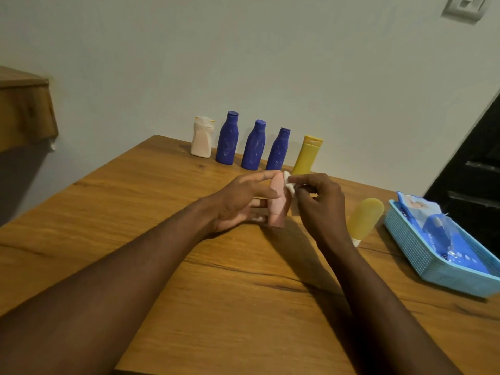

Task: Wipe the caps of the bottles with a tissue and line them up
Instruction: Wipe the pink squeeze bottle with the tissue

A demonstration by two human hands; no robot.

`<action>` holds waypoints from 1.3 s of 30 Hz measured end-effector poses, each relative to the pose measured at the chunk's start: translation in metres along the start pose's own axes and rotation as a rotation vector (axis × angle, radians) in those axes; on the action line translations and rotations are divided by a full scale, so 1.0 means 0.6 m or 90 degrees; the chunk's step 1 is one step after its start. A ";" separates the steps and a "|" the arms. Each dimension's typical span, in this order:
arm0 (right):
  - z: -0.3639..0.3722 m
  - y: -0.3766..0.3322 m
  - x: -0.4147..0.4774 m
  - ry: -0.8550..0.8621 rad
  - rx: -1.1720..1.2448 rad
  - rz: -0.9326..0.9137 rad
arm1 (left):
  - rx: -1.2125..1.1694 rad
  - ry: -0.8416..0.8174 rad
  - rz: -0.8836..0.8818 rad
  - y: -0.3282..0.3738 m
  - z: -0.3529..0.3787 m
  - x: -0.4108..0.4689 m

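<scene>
My left hand [238,201] holds a small pink bottle [278,203] upright on the wooden table [135,212], fingers around its side. My right hand [316,204] pinches a crumpled white tissue [289,182] against the bottle's top. Along the wall stands a row: a white bottle [202,137], three blue bottles [228,138], [254,145], [278,150], and a yellow bottle [308,155]. Another yellow bottle [365,219] stands cap-down just right of my right hand.
A light blue plastic basket [422,255] with a blue tissue pack [443,236] sits at the table's right edge. A wooden shelf [24,109] juts out on the left wall. A dark doorway [476,169] lies behind the basket.
</scene>
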State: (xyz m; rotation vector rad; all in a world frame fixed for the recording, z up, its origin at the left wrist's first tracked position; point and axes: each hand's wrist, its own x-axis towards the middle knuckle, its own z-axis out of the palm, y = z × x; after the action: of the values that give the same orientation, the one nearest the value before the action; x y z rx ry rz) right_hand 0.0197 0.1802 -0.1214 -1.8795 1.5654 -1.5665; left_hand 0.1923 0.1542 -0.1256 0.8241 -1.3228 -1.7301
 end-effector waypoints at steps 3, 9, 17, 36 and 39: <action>0.000 0.007 0.003 0.011 0.032 0.029 | -0.064 -0.029 -0.025 0.000 -0.001 0.000; 0.007 0.004 -0.001 -0.004 0.093 0.014 | -0.110 -0.025 -0.017 -0.005 -0.003 0.003; 0.012 -0.004 -0.013 -0.157 0.019 -0.020 | -0.239 0.037 -0.010 -0.005 -0.009 0.008; 0.000 0.002 -0.003 0.027 -0.045 -0.086 | -0.254 -0.001 -0.073 -0.004 -0.006 0.001; 0.010 -0.007 -0.011 -0.102 -0.036 -0.078 | -0.273 0.032 -0.058 -0.005 -0.011 0.004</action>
State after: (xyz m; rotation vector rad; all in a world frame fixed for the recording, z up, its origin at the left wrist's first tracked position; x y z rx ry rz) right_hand 0.0277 0.1849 -0.1243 -2.1113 1.4662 -1.3914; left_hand 0.1962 0.1492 -0.1299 0.6812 -0.8434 -1.9563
